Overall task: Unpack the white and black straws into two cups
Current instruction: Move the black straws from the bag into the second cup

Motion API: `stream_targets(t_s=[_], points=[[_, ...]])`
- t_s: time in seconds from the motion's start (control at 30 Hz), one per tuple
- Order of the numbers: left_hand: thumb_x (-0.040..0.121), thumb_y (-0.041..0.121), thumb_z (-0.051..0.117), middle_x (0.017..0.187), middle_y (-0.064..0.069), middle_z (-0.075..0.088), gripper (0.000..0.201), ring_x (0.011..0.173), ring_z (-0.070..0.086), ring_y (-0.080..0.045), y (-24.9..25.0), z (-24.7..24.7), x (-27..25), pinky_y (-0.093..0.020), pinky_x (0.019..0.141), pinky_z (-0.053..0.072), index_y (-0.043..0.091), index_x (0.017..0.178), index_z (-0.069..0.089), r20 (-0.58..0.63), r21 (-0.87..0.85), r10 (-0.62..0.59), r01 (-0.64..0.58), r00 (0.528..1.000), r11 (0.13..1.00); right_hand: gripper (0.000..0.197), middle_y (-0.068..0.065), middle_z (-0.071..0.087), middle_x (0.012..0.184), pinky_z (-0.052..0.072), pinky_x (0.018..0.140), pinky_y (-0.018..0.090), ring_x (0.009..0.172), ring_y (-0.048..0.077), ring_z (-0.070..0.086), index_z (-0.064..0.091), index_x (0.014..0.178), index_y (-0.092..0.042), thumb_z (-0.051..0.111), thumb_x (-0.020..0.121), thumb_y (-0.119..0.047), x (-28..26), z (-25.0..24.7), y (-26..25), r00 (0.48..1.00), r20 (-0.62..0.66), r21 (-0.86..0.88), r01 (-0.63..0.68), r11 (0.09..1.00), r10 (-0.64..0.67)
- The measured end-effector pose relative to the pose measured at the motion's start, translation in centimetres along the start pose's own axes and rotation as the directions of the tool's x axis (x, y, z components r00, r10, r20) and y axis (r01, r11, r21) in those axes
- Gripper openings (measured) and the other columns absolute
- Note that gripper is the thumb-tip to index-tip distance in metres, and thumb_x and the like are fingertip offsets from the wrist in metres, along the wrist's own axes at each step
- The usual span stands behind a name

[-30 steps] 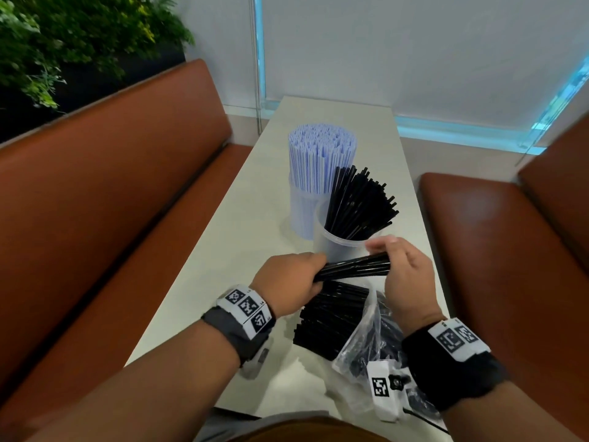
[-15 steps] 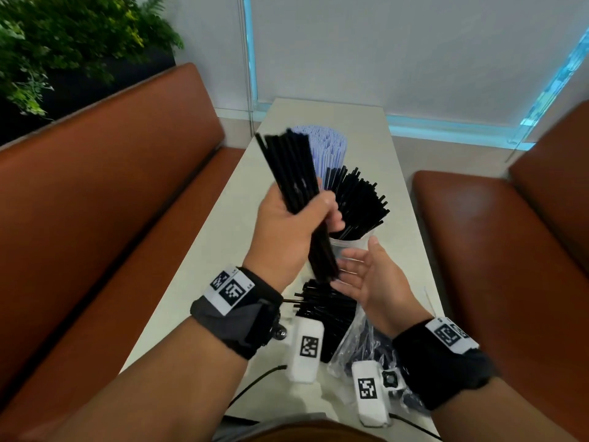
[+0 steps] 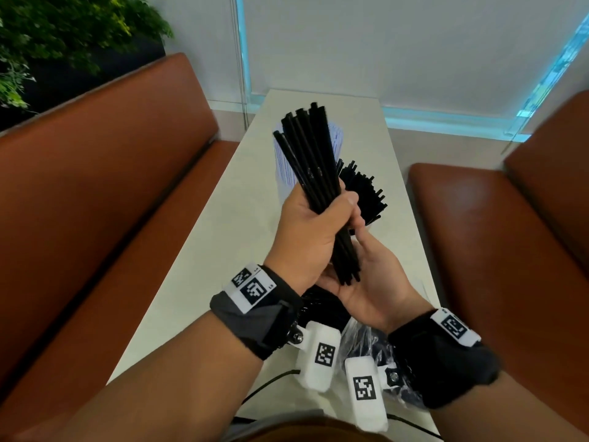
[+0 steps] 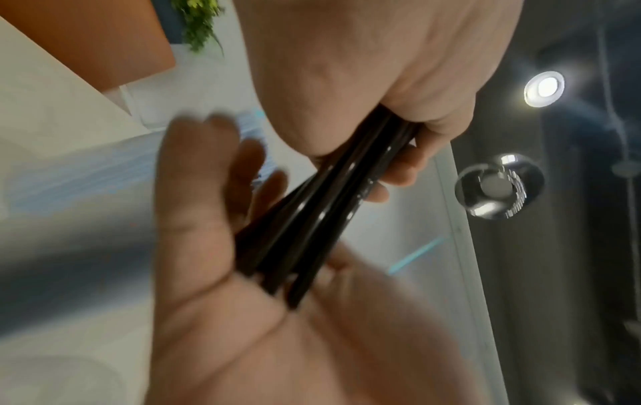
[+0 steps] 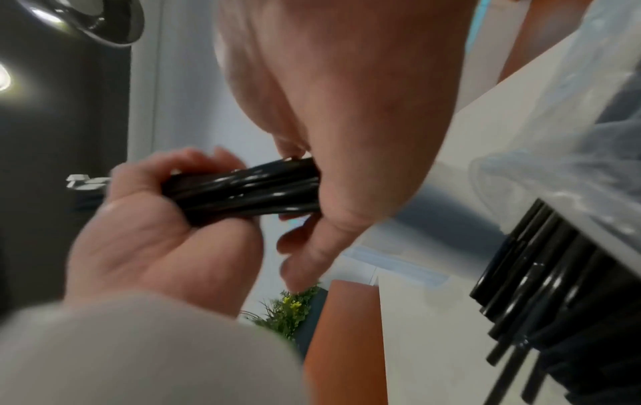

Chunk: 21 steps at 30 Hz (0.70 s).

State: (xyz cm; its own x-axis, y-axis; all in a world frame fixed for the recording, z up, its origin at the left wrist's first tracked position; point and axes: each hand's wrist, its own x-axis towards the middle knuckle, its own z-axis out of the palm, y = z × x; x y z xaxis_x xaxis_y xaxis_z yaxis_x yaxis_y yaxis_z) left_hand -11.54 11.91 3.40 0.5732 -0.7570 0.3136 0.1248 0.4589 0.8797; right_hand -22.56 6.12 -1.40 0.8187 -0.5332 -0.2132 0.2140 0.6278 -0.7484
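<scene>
Black straws [image 3: 314,186] gripped by left hand [image 3: 306,237], right hand [image 3: 373,282] flat beneath; pale table [image 3: 204,250], brown benches [image 3: 95,193].

soft daylight is coming from the window [image 3: 414,52]; head view is staying sharp, bending at edges. wrist views are blurring; ceiling lamp [image 4: 544,88] is glaring.

Long pale table [image 3: 204,250], brown leather benches [image 3: 95,202] either side, white-blinded window [image 3: 398,43], green plant [image 3: 63,27]
</scene>
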Motion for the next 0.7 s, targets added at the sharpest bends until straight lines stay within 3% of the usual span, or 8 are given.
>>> stream_targets(t_s=[0.1,0.17,0.2,0.27,0.37,0.47,0.6,0.7], points=[[0.089,0.011,0.065,0.071,-0.006,0.06,0.014,0.066,0.06,-0.023,-0.4,-0.3,0.2,-0.041,0.071,0.055,0.023,0.083,0.061,-0.031,-0.035,-0.023,0.022,0.999,0.999,0.044,0.008,0.068,0.128,0.053,0.097,0.045,0.12,0.027,0.064,0.062,0.132,-0.018,0.049,0.099,-0.045,0.1,-0.1,0.2,0.988,0.009,-0.31,0.148,0.939,-0.152],[0.09,0.007,0.063,0.068,-0.004,0.06,0.018,0.063,0.06,-0.022,-0.5,-0.6,0.4,-0.038,0.067,0.054,0.024,0.083,0.061,-0.063,-0.061,-0.037,0.033,0.997,0.998,0.03,-0.001,0.072,0.115,0.054,0.089,0.037,0.107,0.019,0.067,0.063,0.119,-0.021,0.063,0.09,-0.023,0.2,-0.5,0.4,0.947,0.06,-0.578,0.292,0.762,-0.317],[0.09,0.007,0.064,0.068,-0.006,0.06,0.015,0.063,0.06,-0.023,-0.6,-0.6,0.2,-0.037,0.066,0.055,0.021,0.085,0.061,-0.062,-0.048,-0.048,0.045,0.997,0.998,0.028,-0.003,0.073,0.109,0.055,0.087,0.036,0.102,0.019,0.068,0.063,0.115,-0.026,0.068,0.088,-0.021,0.3,-0.5,0.4,0.942,0.127,-0.706,0.305,0.639,-0.31],[0.089,0.008,0.065,0.07,-0.009,0.061,0.009,0.065,0.062,-0.025,-0.9,-0.6,-0.1,-0.034,0.068,0.055,0.013,0.09,0.058,-0.049,-0.023,-0.082,0.081,0.995,0.996,0.016,-0.003,0.073,0.091,0.056,0.076,0.037,0.083,0.014,0.069,0.063,0.1,-0.032,0.07,0.087,-0.036,0.3,-0.3,0.6,0.956,0.16,-0.859,0.257,0.442,-0.245],[0.087,0.006,0.067,0.072,-0.007,0.063,0.012,0.067,0.063,-0.024,-0.4,-1.2,0.3,-0.034,0.071,0.056,0.014,0.092,0.06,-0.054,-0.077,-0.114,0.109,0.992,0.991,0.032,0.001,0.07,0.077,0.056,0.071,0.05,0.068,0.02,0.067,0.059,0.092,-0.029,0.055,0.081,-0.059,0.4,-0.2,0.3,0.955,0.084,-0.93,0.178,0.322,-0.285],[0.088,0.007,0.067,0.072,-0.005,0.063,0.012,0.069,0.064,-0.022,0.8,-1.3,0.8,-0.033,0.073,0.056,0.019,0.086,0.065,-0.015,-0.059,-0.086,0.085,0.996,0.995,0.044,-0.001,0.07,0.078,0.056,0.072,0.049,0.068,0.018,0.067,0.057,0.094,-0.029,0.047,0.076,-0.067,0.6,-0.2,0.2,0.957,0.044,-0.963,0.117,0.242,-0.288],[0.093,0.007,0.06,0.064,-0.001,0.06,0.029,0.064,0.059,-0.023,3.4,-0.9,2.9,-0.038,0.072,0.053,0.03,0.075,0.064,0.008,0.054,0.124,-0.124,0.992,0.991,0.03,-0.012,0.06,0.079,0.048,0.062,0.031,0.067,0.005,0.058,0.05,0.09,-0.038,0.069,0.08,-0.059,1.2,-1.3,-0.1,0.928,-0.011,-0.996,0.025,0.091,-0.371],[0.092,0.011,0.061,0.061,0.0,0.059,0.021,0.059,0.059,-0.024,5.5,-1.8,6.4,-0.04,0.066,0.051,0.026,0.078,0.061,-0.135,0.042,0.326,-0.324,0.936,0.945,0.021,-0.008,0.054,0.066,0.04,0.055,0.032,0.061,0.011,0.056,0.045,0.098,-0.038,0.062,0.089,-0.046,1.5,-3.2,-0.7,0.885,-0.04,-0.994,-0.083,-0.074,-0.464]])
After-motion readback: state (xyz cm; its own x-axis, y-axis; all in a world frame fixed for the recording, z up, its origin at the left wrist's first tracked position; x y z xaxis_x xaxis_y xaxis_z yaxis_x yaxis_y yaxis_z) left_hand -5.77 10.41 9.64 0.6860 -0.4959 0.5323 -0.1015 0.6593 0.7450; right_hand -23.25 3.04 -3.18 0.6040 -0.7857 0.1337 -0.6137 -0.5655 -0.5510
